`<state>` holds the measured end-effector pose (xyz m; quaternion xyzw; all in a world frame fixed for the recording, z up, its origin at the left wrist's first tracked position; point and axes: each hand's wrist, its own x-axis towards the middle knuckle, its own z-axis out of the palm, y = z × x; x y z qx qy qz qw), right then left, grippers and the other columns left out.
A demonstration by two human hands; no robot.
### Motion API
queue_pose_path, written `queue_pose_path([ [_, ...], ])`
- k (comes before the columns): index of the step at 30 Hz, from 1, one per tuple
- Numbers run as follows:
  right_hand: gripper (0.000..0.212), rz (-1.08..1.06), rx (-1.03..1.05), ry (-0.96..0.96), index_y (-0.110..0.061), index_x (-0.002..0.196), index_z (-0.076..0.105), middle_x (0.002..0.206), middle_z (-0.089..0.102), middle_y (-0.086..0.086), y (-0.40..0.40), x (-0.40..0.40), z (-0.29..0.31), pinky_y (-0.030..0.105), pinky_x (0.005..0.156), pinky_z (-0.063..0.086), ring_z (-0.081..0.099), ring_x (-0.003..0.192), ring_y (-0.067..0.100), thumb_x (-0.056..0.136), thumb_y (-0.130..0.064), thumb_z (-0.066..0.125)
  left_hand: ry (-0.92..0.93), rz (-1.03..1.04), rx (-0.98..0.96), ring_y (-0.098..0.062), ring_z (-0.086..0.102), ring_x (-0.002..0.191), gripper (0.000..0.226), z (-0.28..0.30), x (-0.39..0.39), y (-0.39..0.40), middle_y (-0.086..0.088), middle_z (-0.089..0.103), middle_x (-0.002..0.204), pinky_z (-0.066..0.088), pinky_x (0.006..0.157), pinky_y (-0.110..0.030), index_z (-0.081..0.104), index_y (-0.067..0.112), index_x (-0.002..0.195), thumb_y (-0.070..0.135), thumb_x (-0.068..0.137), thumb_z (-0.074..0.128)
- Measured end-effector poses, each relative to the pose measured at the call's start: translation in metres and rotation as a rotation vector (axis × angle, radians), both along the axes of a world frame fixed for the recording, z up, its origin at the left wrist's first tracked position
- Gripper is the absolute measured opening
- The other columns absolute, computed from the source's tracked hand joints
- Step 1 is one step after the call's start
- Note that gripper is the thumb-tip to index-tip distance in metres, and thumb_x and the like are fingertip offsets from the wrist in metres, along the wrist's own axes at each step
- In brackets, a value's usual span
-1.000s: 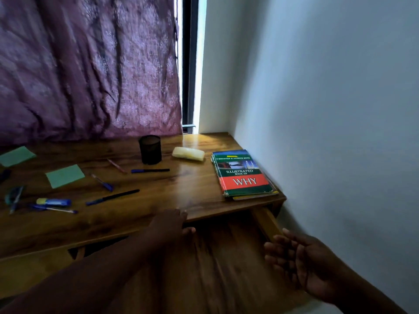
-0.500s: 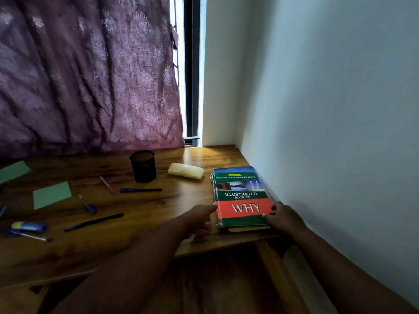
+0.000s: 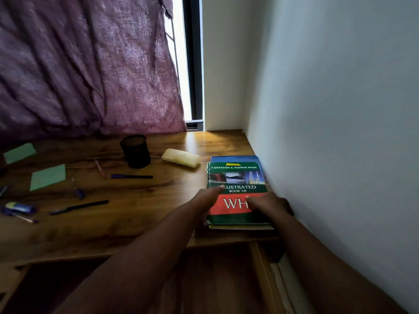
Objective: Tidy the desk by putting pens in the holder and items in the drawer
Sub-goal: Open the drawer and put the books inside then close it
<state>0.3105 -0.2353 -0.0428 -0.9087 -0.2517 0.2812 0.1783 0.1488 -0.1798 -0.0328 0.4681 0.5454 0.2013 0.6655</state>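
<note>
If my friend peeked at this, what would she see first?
Probably the bright red and green book at the desk's right end, by the white wall, with the left hand and right hand on its two sides. Next, the big purple curtain behind the desk, with a black pen holder standing below it.

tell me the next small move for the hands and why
Probably lift the book stack off the desk toward the open drawer: the left hand and right hand already grip its two sides, and the drawer sits just below.
</note>
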Motion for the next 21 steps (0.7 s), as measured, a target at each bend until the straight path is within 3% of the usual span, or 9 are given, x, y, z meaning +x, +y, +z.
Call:
queue_pose_path([
  [2,0.102,-0.042,0.078,0.104,-0.018,0.118,0.057,0.115,0.064,0.009,0.003,0.006,-0.008,0.041,0.088,0.052,0.063,0.099,0.03,0.032,-0.073,0.063,0.065,0.02,0.02,-0.025,0.068,0.072,0.035,-0.001,-0.001,0.001,-0.013,0.07,0.086,0.058,0.066,-0.032,0.057,0.002,0.113,0.028,0.09,0.062],
  [5,0.068,-0.08,0.181,0.34,-0.01,0.101,0.059,0.091,0.066,0.006,-0.001,0.006,-0.006,0.027,0.065,0.053,0.064,0.073,0.02,0.055,-0.055,0.078,0.122,0.058,0.006,-0.032,0.066,0.083,0.039,0.001,-0.005,0.002,-0.017,0.065,0.096,0.058,0.07,-0.042,0.053,0.002,0.118,0.025,0.089,0.063],
  [7,0.078,-0.026,0.15,0.39,-0.01,0.108,0.061,0.096,0.067,0.008,0.015,0.032,-0.038,0.022,0.053,0.051,0.066,0.069,0.021,0.052,-0.061,0.079,0.122,0.033,-0.022,-0.028,0.064,0.075,0.033,0.003,-0.006,0.002,-0.014,0.064,0.09,0.056,0.063,-0.037,0.054,0.004,0.117,0.023,0.092,0.061],
  [9,0.117,-0.02,0.15,0.405,-0.015,0.118,0.059,0.107,0.065,0.012,0.029,0.059,-0.076,0.033,0.059,0.057,0.069,0.076,0.028,0.018,-0.074,0.077,0.122,-0.009,-0.064,-0.023,0.063,0.07,0.024,0.006,-0.008,-0.003,-0.01,0.065,0.085,0.054,0.066,-0.034,0.055,0.007,0.111,0.025,0.095,0.057],
  [11,0.12,-0.035,0.156,0.423,-0.014,0.116,0.057,0.107,0.065,0.013,0.035,0.07,-0.097,0.039,0.058,0.058,0.07,0.075,0.029,0.011,-0.068,0.078,0.114,-0.036,-0.081,-0.018,0.062,0.065,0.02,0.003,-0.011,-0.011,-0.006,0.065,0.08,0.053,0.057,-0.028,0.056,0.01,0.105,0.027,0.097,0.053],
  [13,0.117,-0.061,0.16,0.386,-0.016,0.113,0.059,0.104,0.067,0.013,0.012,0.044,-0.059,0.043,0.067,0.059,0.07,0.077,0.03,0.01,-0.068,0.079,0.091,-0.017,-0.078,-0.015,0.063,0.06,0.018,-0.001,-0.014,-0.018,-0.004,0.066,0.077,0.049,0.046,-0.021,0.056,0.012,0.1,0.029,0.096,0.053],
  [16,0.106,-0.048,0.18,0.261,-0.017,0.118,0.058,0.114,0.063,0.015,-0.02,0.014,-0.025,0.037,0.081,0.054,0.065,0.097,0.032,0.032,-0.078,0.07,0.062,-0.016,-0.058,-0.017,0.064,0.065,0.031,-0.004,-0.021,-0.027,-0.005,0.068,0.083,0.05,0.052,-0.023,0.057,0.008,0.113,0.033,0.095,0.053],
  [19,0.088,-0.033,0.188,0.313,-0.013,0.109,0.063,0.092,0.071,0.013,-0.036,0.0,-0.02,0.043,0.074,0.059,0.07,0.076,0.03,0.044,-0.071,0.075,0.082,0.0,-0.055,-0.019,0.063,0.07,0.042,-0.009,-0.033,-0.04,-0.006,0.068,0.087,0.05,0.059,-0.027,0.055,0.005,0.122,0.037,0.095,0.054],
  [21,0.088,0.002,0.185,0.272,-0.011,0.114,0.056,0.092,0.069,0.011,-0.054,-0.02,-0.002,0.034,0.063,0.057,0.068,0.074,0.027,0.053,-0.072,0.074,0.089,0.006,-0.063,-0.018,0.063,0.068,0.044,-0.012,-0.046,-0.051,-0.005,0.066,0.083,0.047,0.054,-0.024,0.055,0.005,0.123,0.04,0.095,0.053],
])
